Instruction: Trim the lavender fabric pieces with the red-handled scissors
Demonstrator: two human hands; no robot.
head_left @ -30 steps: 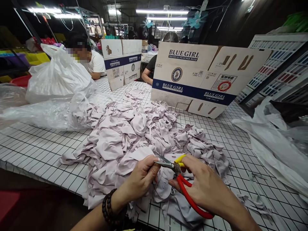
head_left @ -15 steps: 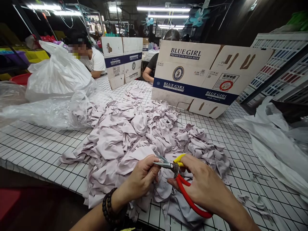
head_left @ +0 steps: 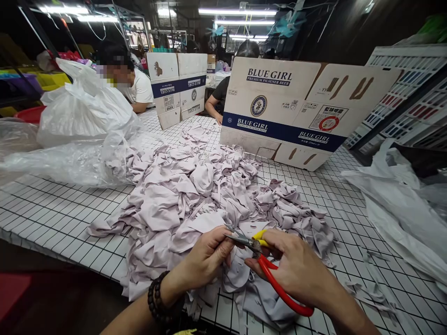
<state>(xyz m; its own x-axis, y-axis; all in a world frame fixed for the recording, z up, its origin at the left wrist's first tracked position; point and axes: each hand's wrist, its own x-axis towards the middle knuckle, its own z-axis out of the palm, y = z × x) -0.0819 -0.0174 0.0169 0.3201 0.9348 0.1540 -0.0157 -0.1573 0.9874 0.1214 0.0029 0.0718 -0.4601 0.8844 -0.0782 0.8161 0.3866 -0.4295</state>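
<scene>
My right hand (head_left: 296, 265) is wrapped round scissors (head_left: 270, 274) with one red and one yellow handle. The blades point left and lie nearly together at the fingertips of my left hand (head_left: 211, 253). That hand is closed in a pinch on a piece of pale lilac fabric, mostly hidden by the fingers. A beaded bracelet (head_left: 159, 298) circles the left wrist. Beneath and beyond both hands spreads a heap of the same lilac fabric pieces (head_left: 167, 200).
Two Blue Girl cardboard sheets (head_left: 275, 102) (head_left: 178, 88) stand upright on the grid-patterned table (head_left: 87, 251). White plastic bags (head_left: 84, 111) (head_left: 401, 190) lie left and right. Thin fabric strips (head_left: 372, 298) are at right. Co-workers (head_left: 141, 88) sit across the table.
The scissor blades have closed from a clear gap to nearly together. My right hand has shifted slightly right. A co-worker's hand shows more beside the large cardboard.
</scene>
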